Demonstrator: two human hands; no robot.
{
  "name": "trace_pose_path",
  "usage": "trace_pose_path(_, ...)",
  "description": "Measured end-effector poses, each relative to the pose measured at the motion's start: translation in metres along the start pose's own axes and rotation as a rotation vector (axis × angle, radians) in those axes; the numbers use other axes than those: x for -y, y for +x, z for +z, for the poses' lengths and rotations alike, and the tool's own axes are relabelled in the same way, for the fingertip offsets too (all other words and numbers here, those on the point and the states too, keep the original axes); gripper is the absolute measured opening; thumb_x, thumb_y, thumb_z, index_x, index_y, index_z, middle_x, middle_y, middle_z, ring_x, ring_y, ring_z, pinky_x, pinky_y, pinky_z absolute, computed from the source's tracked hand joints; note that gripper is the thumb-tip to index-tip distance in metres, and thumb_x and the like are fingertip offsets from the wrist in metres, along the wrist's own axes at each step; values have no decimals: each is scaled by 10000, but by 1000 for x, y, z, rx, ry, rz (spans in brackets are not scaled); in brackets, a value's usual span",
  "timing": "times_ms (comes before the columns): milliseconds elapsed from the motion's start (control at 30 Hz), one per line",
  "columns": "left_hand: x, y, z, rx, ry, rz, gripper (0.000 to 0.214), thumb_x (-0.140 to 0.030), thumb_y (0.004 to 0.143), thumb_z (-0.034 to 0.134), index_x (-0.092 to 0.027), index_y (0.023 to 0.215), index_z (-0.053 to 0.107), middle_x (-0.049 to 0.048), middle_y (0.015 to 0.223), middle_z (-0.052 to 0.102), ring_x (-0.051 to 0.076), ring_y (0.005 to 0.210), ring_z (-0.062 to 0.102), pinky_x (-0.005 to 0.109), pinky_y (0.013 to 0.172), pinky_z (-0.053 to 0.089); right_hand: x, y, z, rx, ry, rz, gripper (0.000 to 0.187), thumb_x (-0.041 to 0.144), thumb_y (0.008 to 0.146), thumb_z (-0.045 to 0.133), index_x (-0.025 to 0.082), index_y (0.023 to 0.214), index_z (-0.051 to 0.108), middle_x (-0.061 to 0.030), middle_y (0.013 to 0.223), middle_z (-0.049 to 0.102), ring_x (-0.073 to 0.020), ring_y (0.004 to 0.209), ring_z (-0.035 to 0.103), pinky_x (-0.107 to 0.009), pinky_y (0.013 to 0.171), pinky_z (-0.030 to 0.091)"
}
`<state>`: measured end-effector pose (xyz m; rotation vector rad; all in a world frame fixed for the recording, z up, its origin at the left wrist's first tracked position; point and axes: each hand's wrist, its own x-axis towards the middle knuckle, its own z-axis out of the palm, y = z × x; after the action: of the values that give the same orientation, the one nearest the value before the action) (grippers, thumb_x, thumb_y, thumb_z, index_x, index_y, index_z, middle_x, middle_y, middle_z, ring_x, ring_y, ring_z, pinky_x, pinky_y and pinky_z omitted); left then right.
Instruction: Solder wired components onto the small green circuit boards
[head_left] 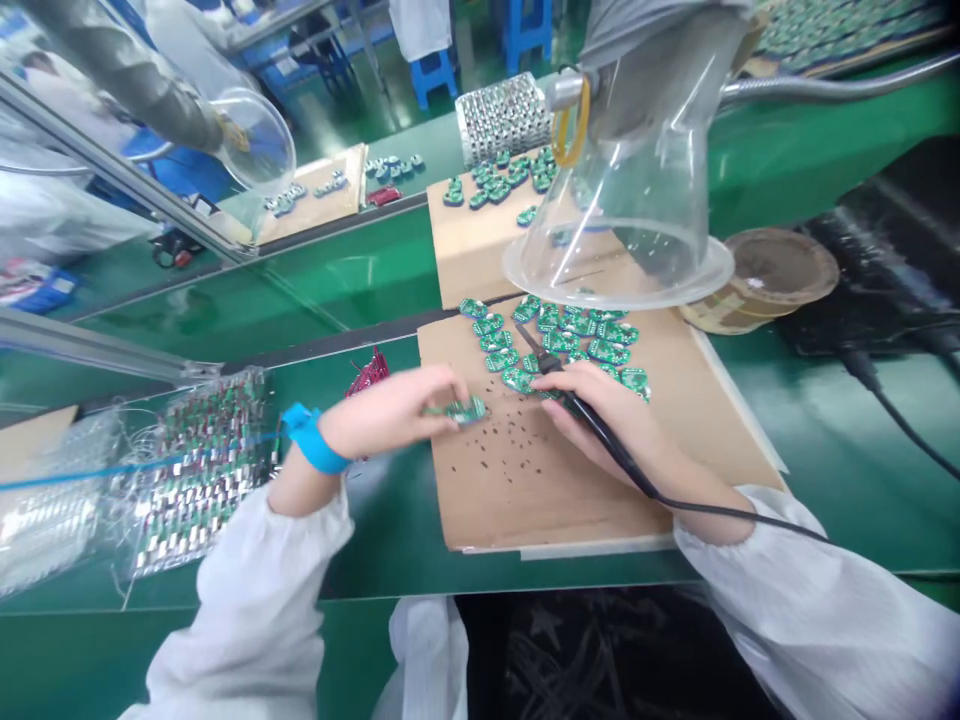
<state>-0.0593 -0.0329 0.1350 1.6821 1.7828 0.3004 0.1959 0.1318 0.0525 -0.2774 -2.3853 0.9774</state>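
My left hand (pixel 397 410), with a blue wrist strap (pixel 315 438), is closed on a small green circuit board (pixel 463 409) and presses it onto the brown cardboard work board (pixel 525 480). My right hand (pixel 607 405) grips a black soldering iron (pixel 581 410) like a pen. Its tip points up and left toward the pile of several green circuit boards (pixel 570 335) just beyond my fingers. The iron's black cable (pixel 735 512) runs off to the right over my sleeve. Small dark burn marks dot the cardboard between my hands.
A clear fume-extraction hood (pixel 637 220) hangs over the board's far edge. A tray of several components (pixel 195 470) lies at left, red wires (pixel 369 372) beside the board, a tape roll (pixel 765 280) at right. A second cardboard with boards (pixel 480 240) lies beyond.
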Motion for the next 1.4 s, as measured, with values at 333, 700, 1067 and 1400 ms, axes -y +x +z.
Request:
trace_pose_path(333, 64, -43, -20, -596, 333, -399, 237, -345, 973, 640, -157, 1114, 670, 87, 1099, 630, 200, 881, 631, 406, 913, 541, -10, -1, 18, 230, -292, -178, 328, 53, 994, 472, 236, 1223, 619, -67, 1085, 662, -250, 1072, 634, -597, 1223, 268)
trace_pose_path(700, 92, -49, 56, -807, 167, -603, 226, -426, 934, 668, -215, 985, 607, 45, 959, 630, 210, 883, 624, 313, 776, 474, 12, 3, 26, 252, -201, -219, 139, 133, 1012, 549, 194, 1118, 614, -102, 1016, 611, -276, 974, 573, -450, 854, 499)
trace_pose_path(1067, 110, -46, 48, -924, 55, -589, 213, -389, 953, 580, -205, 853, 623, -1, 771, 648, 168, 698, 599, 283, 724, 463, 11, -1, 33, 229, -254, -180, 126, 202, 1022, 580, 194, 1142, 616, -92, 992, 597, -266, 933, 569, -410, 824, 479)
trace_pose_path(1400, 33, -22, 85, -574, -609, -210, 248, -396, 968, 631, -206, 1127, 615, 8, 772, 718, 150, 641, 691, 270, 628, 588, 13, -2, 41, 157, -266, -98, 235, 319, 982, 665, 195, 1171, 602, -112, 1049, 607, -297, 1009, 600, -436, 858, 510)
